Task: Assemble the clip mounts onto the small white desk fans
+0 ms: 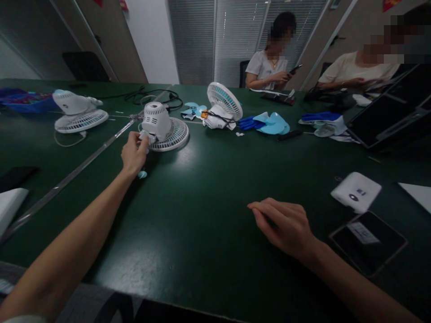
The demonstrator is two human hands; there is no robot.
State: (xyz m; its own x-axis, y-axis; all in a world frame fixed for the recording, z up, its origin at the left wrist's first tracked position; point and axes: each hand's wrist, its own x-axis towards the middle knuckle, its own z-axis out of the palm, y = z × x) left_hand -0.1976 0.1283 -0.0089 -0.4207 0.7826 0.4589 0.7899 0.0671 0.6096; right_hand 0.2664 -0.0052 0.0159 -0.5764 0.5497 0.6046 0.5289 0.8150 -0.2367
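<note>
At the near side of a white desk fan (157, 117), my left hand (134, 154) has its thumb and fingers closed on a small white part at the fan's base. The fan lies with its round grille (177, 134) down on the green table and its motor housing up. A small light-blue piece (142, 174) sits just below that hand. My right hand (286, 226) rests over the table on the right, thumb and fingertips drawn together, with nothing visible in them.
Two more fans (81, 117) (225, 101) lie farther back. Near them are light-blue blades (272, 123), blue-and-white gloves (323, 121) and black cables (134, 95). A white charger (357, 192) and a phone (368, 242) lie at right. Two people sit across the table.
</note>
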